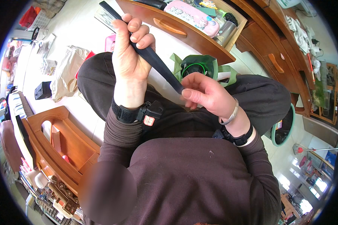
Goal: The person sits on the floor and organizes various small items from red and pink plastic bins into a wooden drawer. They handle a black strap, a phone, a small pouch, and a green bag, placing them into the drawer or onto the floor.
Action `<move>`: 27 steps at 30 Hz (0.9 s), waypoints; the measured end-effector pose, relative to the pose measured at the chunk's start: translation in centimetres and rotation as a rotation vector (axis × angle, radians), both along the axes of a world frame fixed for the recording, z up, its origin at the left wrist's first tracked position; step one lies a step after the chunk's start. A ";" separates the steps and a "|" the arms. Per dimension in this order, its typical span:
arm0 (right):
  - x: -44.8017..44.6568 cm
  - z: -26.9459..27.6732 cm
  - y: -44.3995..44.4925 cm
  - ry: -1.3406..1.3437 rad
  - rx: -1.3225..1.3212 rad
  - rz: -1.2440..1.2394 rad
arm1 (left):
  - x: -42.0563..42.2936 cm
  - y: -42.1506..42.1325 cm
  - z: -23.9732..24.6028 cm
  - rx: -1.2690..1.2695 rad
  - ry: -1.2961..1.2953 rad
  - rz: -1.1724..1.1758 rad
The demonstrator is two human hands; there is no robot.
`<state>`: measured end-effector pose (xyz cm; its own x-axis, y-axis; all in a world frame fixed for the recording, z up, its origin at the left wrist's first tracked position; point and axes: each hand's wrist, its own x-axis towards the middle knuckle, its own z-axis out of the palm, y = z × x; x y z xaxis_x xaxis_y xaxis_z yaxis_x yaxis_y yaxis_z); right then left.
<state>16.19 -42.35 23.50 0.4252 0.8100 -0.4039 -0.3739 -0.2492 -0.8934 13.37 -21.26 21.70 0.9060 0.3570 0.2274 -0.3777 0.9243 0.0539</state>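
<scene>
My left hand (133, 56) is raised, its fingers wrapped around a dark folding fan (159, 63). The fan looks mostly folded and slants down to the right. Some of its printed pale leaf shows beyond my thumb at the upper end. At the narrow lower end, the thumb and fingers of my right hand (207, 92) close on the tip; the fingers behind it are partly hidden. Between my crossed legs and the drawer, a green bag (198, 66) stands with its mouth showing dark contents.
Ahead, a pulled-out wooden drawer (183, 32) holds a pink pencil case (191, 17) and a metal cylinder (226, 32). On the left floor are a crumpled plastic bag (66, 73), a black box (43, 90) and a wooden chair (64, 140). A bin (284, 126) stands at right.
</scene>
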 end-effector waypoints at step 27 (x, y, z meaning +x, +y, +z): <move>-0.5 2.4 -0.5 -0.897 0.102 -0.163 | -2.7 -6.0 2.6 0.923 0.681 0.026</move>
